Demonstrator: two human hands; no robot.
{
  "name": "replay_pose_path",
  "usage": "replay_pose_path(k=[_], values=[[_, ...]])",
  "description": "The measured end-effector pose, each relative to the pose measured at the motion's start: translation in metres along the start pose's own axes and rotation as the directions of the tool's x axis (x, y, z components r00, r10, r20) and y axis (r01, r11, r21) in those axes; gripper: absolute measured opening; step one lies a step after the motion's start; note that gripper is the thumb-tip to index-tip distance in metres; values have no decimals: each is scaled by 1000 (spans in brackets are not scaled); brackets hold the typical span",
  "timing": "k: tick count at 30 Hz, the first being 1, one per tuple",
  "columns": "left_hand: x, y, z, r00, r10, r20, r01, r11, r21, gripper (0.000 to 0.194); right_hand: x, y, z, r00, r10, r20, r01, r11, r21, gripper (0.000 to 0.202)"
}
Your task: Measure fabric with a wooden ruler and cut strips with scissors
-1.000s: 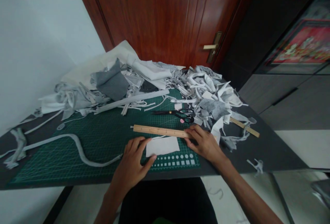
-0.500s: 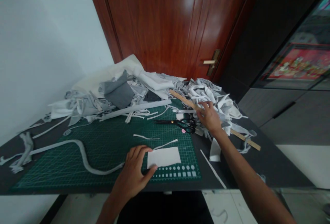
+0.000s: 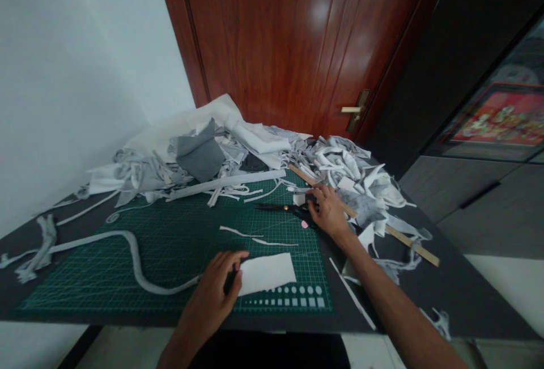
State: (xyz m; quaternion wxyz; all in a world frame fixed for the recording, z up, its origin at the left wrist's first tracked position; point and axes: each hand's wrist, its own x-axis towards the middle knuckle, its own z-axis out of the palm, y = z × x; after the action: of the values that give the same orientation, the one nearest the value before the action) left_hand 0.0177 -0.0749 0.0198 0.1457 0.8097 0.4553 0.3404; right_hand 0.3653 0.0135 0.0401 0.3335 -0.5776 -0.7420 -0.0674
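A small white piece of fabric [image 3: 267, 272] lies near the front of the green cutting mat [image 3: 178, 261]. My left hand [image 3: 215, 287] is at its left end, thumb and fingers closing on that edge. Farther back, my right hand [image 3: 327, 210] has its fingers on the handles of the black scissors [image 3: 272, 207]; part of the handles is hidden under the hand. The scissors lie flat, blades to the left. Beside the handles are a pink piece [image 3: 305, 224] and a small white scrap [image 3: 299, 199]. Two thin cut strips [image 3: 275, 242] lie behind the white fabric.
Heaped grey and white fabric scraps [image 3: 199, 153] line the back of the table, with another pile [image 3: 340, 156] at right. A wooden ruler [image 3: 414, 244] runs beneath the right pile. A long grey strip [image 3: 138, 261] curves across the mat's left side. Behind stands a wooden door [image 3: 263, 46].
My right hand has left the wooden ruler and moved left and nearer onto the scissors' handles. My left hand's fingers have drawn together at the white fabric's edge. The view has shifted slightly.
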Motion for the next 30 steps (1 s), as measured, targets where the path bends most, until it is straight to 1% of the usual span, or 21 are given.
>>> replay_pose_path(k=[1,2,3,4,5,6,8,10,11,13,14,16,19,20,22,25,26,27,28,29,30], values=[[-1,0,0,1000,-1,-22,1,1000,-10,27,1,-6,-2,995,-87,45,82,991,106,24],[-3,1,0,999,-3,-53,2,1000,-22,25,1,-13,-3,978,-186,96,163,964,208,24],[-4,1,-1,996,-9,-88,6,999,-35,25,0,-20,-3,949,-280,146,230,929,289,25],[-4,2,-2,992,-24,-125,18,999,-50,24,0,-26,-2,917,-353,186,278,900,336,27],[-4,3,-4,986,-52,-160,41,997,-71,23,-1,-31,-1,895,-390,214,305,888,343,29],[-3,4,-7,978,-91,-189,73,992,-100,22,-2,-35,0,892,-391,228,311,896,317,31],[3,5,-17,958,-189,-218,153,973,-172,23,-2,-37,3,928,-312,204,269,939,214,30],[15,3,-31,937,-264,-227,217,953,-212,26,-1,-30,4,972,-196,130,182,977,111,28],[24,0,-38,928,-282,-244,236,951,-200,28,0,-24,4,986,-141,89,136,988,69,28],[45,-11,-52,908,-294,-298,265,955,-132,32,1,-9,3,998,-51,36,52,999,-10,28],[56,-18,-59,897,-300,-324,290,954,-81,34,0,-2,2,1000,-11,23,12,999,-52,28],[77,-37,-72,862,-350,-368,394,918,50,34,-1,10,3,997,72,5,-70,987,-143,29],[97,-69,-90,811,-389,-436,481,868,122,24,-6,22,5,982,186,-9,-182,948,-262,34],[99,-79,-97,797,-394,-458,504,851,145,20,-7,24,6,977,215,-9,-208,934,-290,35],[99,-96,-110,783,-398,-479,535,823,190,17,-9,28,7,968,252,-12,-242,913,-329,38],[91,-111,-125,747,-376,-549,590,755,286,25,-11,33,10,963,271,-13,-257,897,-360,37],[90,-114,-127,752,-340,-564,589,731,345,28,-11,34,10,962,273,-10,-258,894,-366,36],[90,-115,-127,785,-288,-548,553,724,412,30,-11,35,11,961,275,-8,-259,893,-368,36],[91,-115,-124,839,-230,-494,482,737,475,31,-11,36,12,961,278,-6,-260,892,-369,36],[95,-114,-119,898,-169,-407,379,767,518,30,-11,37,12,960,279,-4,-261,893,-367,36],[102,-113,-111,952,-108,-285,248,817,520,30,-11,38,12,960,279,-2,-261,894,-365,36]])
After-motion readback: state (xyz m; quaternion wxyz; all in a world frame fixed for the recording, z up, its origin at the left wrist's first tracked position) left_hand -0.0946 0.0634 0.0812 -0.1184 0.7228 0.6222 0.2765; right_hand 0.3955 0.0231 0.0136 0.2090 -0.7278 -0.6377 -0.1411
